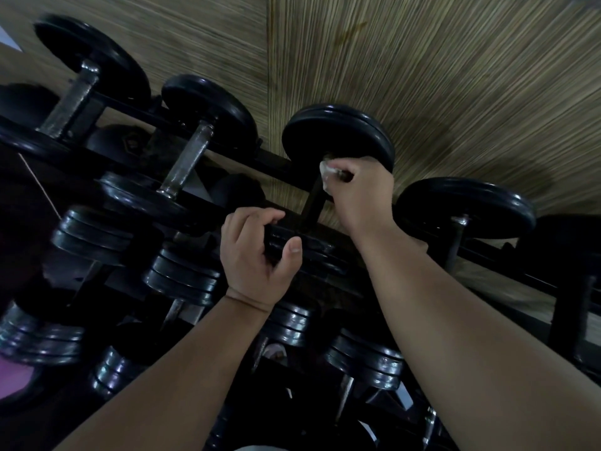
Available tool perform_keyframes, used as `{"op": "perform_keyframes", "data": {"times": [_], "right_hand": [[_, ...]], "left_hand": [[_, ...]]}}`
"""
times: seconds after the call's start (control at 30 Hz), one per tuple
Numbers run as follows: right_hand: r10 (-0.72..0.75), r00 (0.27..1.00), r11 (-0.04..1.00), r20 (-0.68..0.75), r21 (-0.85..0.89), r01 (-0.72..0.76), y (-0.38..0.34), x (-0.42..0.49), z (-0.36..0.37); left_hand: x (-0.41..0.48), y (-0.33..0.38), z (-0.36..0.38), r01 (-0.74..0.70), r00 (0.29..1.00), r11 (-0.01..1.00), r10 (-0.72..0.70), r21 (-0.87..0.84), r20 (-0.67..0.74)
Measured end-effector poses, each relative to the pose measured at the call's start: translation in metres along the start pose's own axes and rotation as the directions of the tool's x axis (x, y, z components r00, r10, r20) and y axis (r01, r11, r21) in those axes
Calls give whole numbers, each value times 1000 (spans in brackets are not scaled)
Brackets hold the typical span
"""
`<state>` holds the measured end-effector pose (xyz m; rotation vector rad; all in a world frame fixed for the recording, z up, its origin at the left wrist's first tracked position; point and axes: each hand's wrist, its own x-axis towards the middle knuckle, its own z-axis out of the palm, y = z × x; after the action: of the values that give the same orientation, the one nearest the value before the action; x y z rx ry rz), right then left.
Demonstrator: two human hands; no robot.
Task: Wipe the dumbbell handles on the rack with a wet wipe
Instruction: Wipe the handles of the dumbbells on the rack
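While my left hand point(257, 252) clamps its grip around the near plates point(312, 252) of a black dumbbell on the top tier of the rack point(273, 162), my right hand point(357, 193) closes its grip on a white wet wipe point(326, 173) wrapped round the far end of that dumbbell's handle point(313, 206), just under the far plate point(338, 135). Two bare steel handles point(187, 159) sit uncovered on neighbouring dumbbells to the left, and another dumbbell point(465, 209) rests to the right. More dumbbells point(367, 362) fill the lower tier. A striped wall point(455, 76) runs behind the rack.
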<state>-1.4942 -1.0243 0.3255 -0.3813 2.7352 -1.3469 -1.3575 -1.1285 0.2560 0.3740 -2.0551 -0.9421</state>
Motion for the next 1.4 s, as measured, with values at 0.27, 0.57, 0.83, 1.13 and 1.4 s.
{"op": "perform_keyframes", "data": {"times": [0.27,0.57,0.83,1.13,1.4], "right_hand": [[-42,844,951,534,-237,197,-6,-12,-11],[-104,972,952,211,-261,159,-3,3,1],[-85,919,923,385,-317,218,-8,5,-5],[178,904,977,390,39,-209,5,-13,-4],[140,922,989,362,-6,-148,1,-35,-25]], "left_hand": [[1,0,-1,-13,1000,1000,13,16,-2],[0,0,-3,-13,1000,1000,13,-10,23],[0,-2,-2,-2,1000,1000,3,-16,23],[1,1,-3,10,999,1000,-9,-24,32],[-1,8,-10,89,985,996,-91,22,147]]}}
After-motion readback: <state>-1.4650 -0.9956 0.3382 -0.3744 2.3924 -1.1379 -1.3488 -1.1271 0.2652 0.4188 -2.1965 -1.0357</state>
